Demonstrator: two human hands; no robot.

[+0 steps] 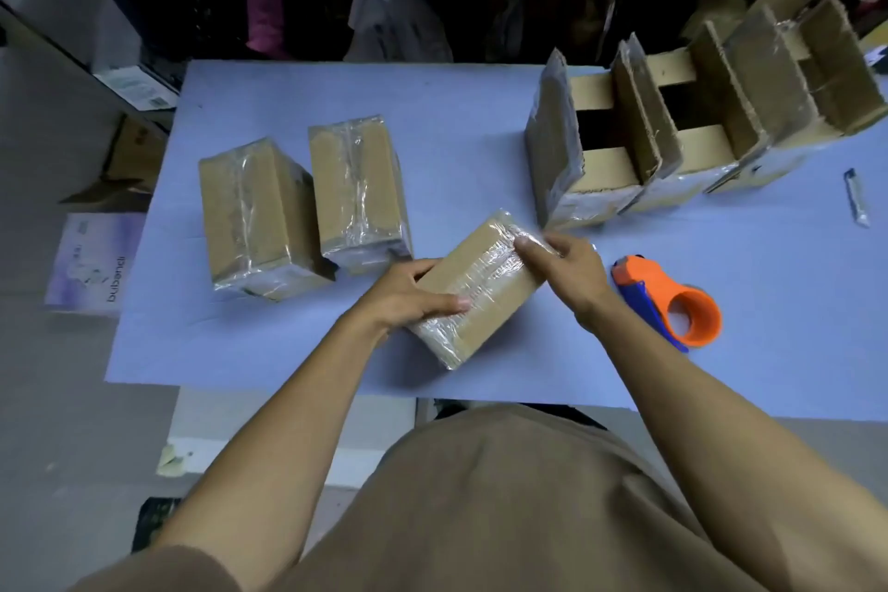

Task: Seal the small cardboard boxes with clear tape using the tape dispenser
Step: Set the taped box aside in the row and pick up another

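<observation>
Nearest, the left hand (408,291) grips the near end of the taped box (475,288), thumb on its top and fingers curled round its side, while the right hand (562,267) presses the tape down at the far end with fingers bent over the corner. The box lies askew on the bench (480,120); the film looks wrinkled, so a hurried rub could trap creases or leave an edge lifting, though blur makes the tape's end hard to read. Just right of the right wrist rests the orange tape dispenser (672,300), untouched; a sweeping forearm could knock it off the bench. Farther left stand two sealed boxes (307,207). Farthest right, the open boxes (672,130) wait with flaps upright, easily toppled by a careless reach.
</observation>
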